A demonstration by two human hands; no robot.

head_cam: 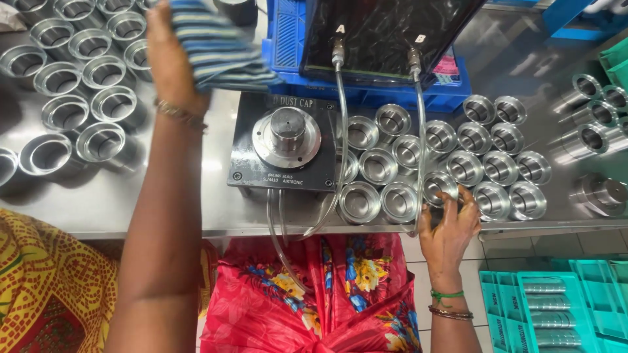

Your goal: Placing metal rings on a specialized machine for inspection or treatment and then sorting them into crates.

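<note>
My left hand (171, 62) is raised at the back left of the steel table and grips a striped blue and grey cloth (219, 46). My right hand (450, 229) is at the front edge, its fingers closed around one shiny metal cup (439, 186) at the front of a cluster of similar cups (458, 157). Between my hands stands a black gauge plate (248, 160) with a round steel plug (288, 131) on top.
Two clear hoses (341, 131) run from a dark box on a blue crate (281, 39) down over the table edge. Several larger metal rings (85, 78) fill the back left. More cups (592, 140) lie right. Teal trays (556, 307) sit below right.
</note>
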